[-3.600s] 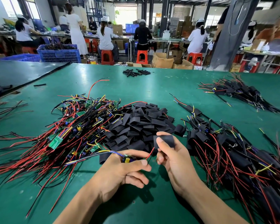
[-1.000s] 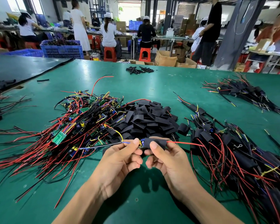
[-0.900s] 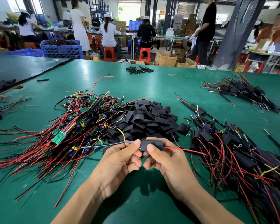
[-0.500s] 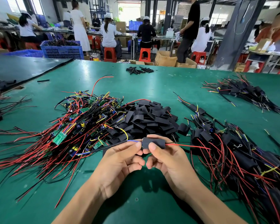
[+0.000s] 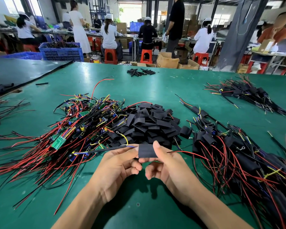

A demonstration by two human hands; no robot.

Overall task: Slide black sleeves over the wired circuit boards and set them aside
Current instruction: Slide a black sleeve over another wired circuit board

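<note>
Centre frame, above the bench [image 5: 157,205]: black sleeve [image 5: 147,151] pinched in the grip of the right hand [image 5: 171,167]; wires [image 5: 106,150] pinched in the grip of the left hand [image 5: 116,164] at the sleeve's left mouth. Centre over the hidden board without snagging the red lead [image 5: 186,152], then lay on the sleeved pile [image 5: 238,156], right.

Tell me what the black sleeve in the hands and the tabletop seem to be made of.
Black sleeve: looks like thin, matte, flexible plastic, maybe rubbery tubing; it lies flattened with no shine.
Tabletop: smooth green mat, likely rubber or vinyl; soft glare shows on it.
</note>
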